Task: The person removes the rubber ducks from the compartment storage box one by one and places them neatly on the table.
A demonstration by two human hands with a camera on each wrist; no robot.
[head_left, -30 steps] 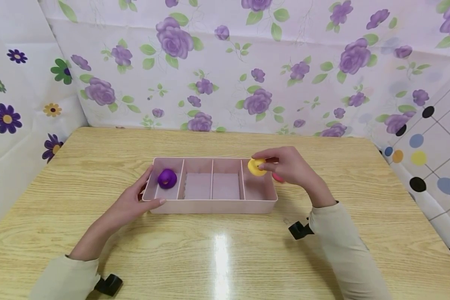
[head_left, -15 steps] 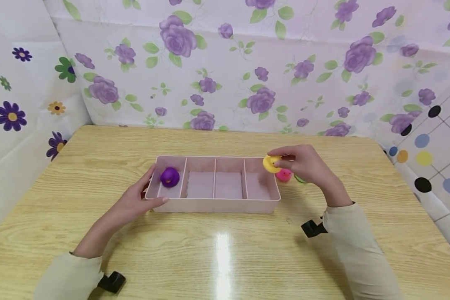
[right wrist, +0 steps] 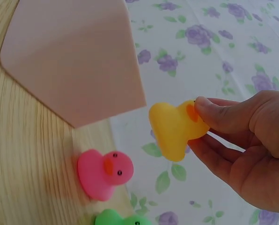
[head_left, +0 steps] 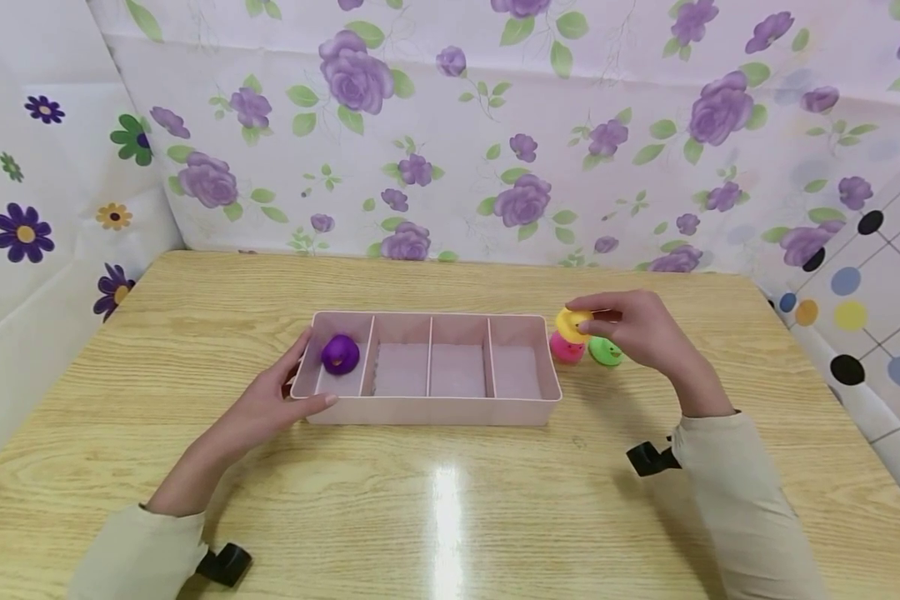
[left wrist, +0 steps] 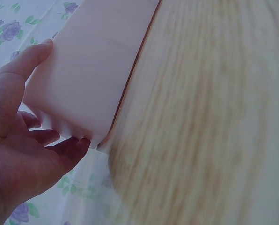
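Note:
A yellow rubber duck is pinched between the thumb and fingers of my right hand, held in the air just right of the box. Below it a pink rubber duck stands on the table, with a green rubber duck to its right. My left hand grips the left end of a pale pink divided box, thumb on the front and fingers around the end wall. In the box's leftmost compartment sits a purple rubber duck; the other compartments hold nothing.
The wooden table carries the box and ducks. Behind it hangs a white cloth with purple flowers. Patterned cloths also flank the table on the left and right.
My right hand has moved rightward with the yellow duck, from over the rightmost compartment to outside the box. The pink and green ducks have come into view. My left hand keeps its grip.

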